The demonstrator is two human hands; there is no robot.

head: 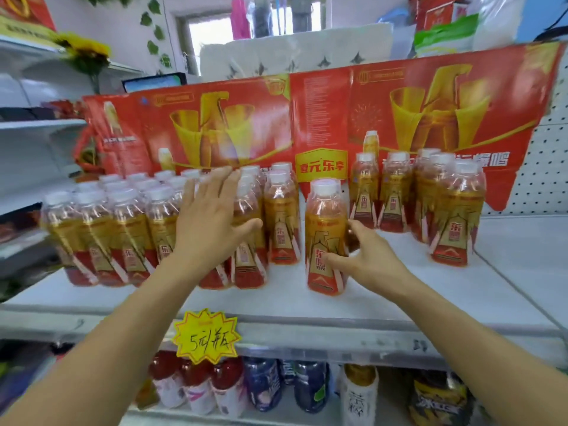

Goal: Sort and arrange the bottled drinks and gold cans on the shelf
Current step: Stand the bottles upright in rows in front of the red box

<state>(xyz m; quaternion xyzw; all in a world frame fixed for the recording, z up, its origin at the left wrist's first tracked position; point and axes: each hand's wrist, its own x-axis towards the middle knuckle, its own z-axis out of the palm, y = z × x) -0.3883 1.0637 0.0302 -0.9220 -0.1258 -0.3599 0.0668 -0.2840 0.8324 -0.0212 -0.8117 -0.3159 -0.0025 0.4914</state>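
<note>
Right hand (pixel 365 256) gripping bottle (pixel 326 238) (upright), shelf (pixel 307 305)

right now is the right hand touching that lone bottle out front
Touching. The head view shows the right hand with its thumb across the front label of the lone bottle and fingers curled at its right side.

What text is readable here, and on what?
"壹元乐享": yellow badge on the red cardboard backdrop.
"5元/瓶": handwritten yellow starburst price tag on the shelf edge.
"东鹏": label of the front bottle.
Backdrop fine print and lower-shelf bottle labels: too blurred to read.
</note>
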